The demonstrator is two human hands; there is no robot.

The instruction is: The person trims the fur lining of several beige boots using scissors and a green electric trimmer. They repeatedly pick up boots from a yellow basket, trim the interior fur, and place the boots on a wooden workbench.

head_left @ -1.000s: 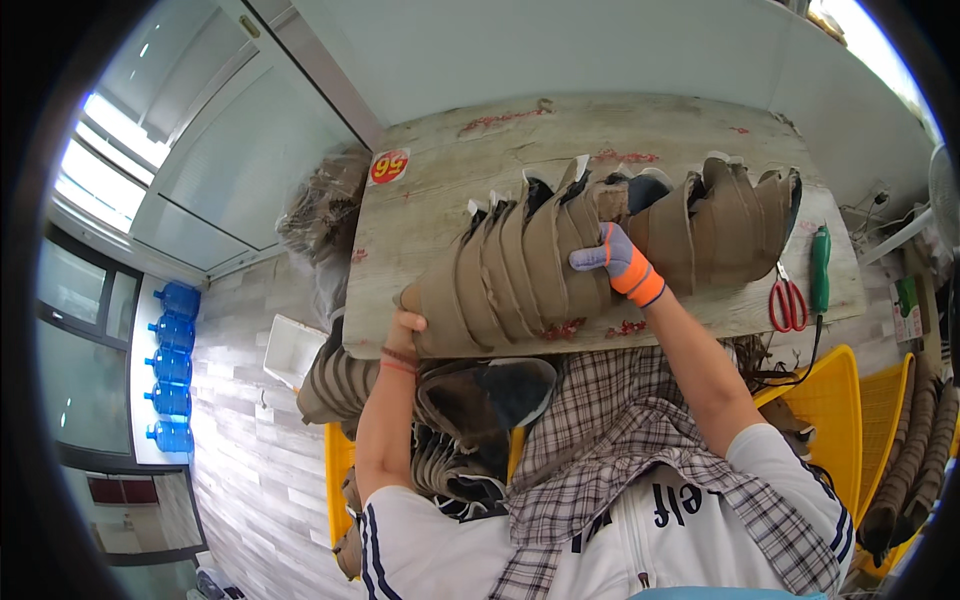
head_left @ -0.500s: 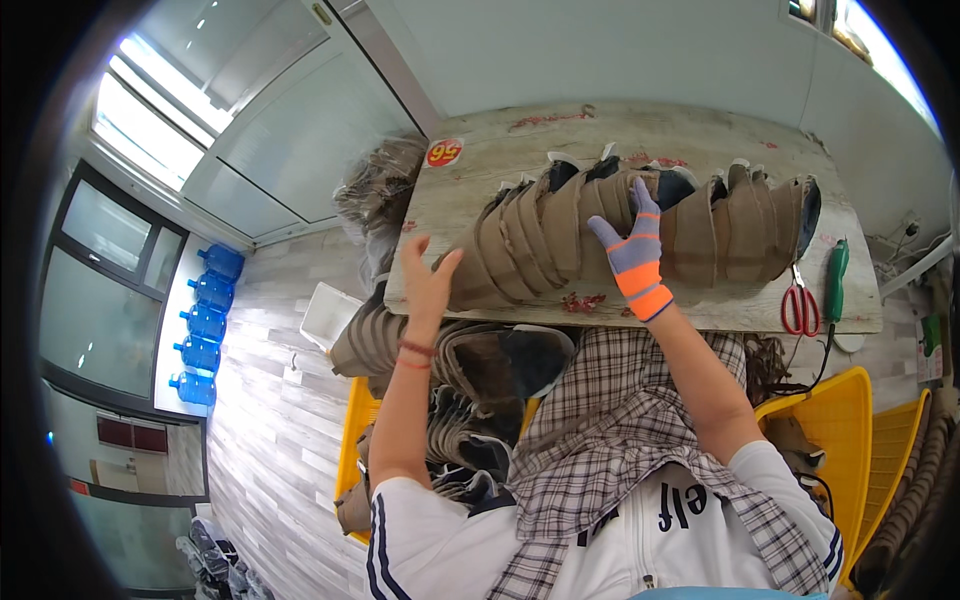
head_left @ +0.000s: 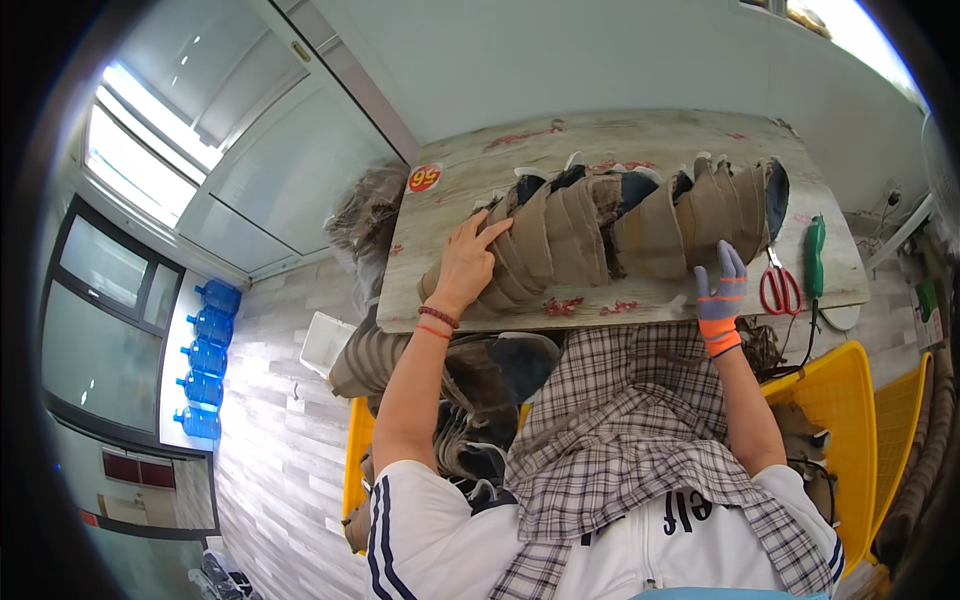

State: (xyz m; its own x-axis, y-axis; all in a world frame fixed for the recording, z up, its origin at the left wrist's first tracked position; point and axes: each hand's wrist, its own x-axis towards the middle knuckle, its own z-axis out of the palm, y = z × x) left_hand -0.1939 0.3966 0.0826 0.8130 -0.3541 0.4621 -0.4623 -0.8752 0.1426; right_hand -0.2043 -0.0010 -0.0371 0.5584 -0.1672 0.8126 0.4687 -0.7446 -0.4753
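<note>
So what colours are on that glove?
The glove is greyish purple with orange bands, best seen in the head view.

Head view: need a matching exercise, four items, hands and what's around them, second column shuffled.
1. left hand
2. right hand
3. stacked pieces
4. scissors

A. brown, overlapping in a row
B. gloved, purple and orange
C. red-handled
D. bare

Pairs: 1-D, 2-B, 3-A, 4-C

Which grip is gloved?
The right grip, in a grey-and-orange glove; the left grip is bare, with a beaded bracelet at its wrist.
</note>
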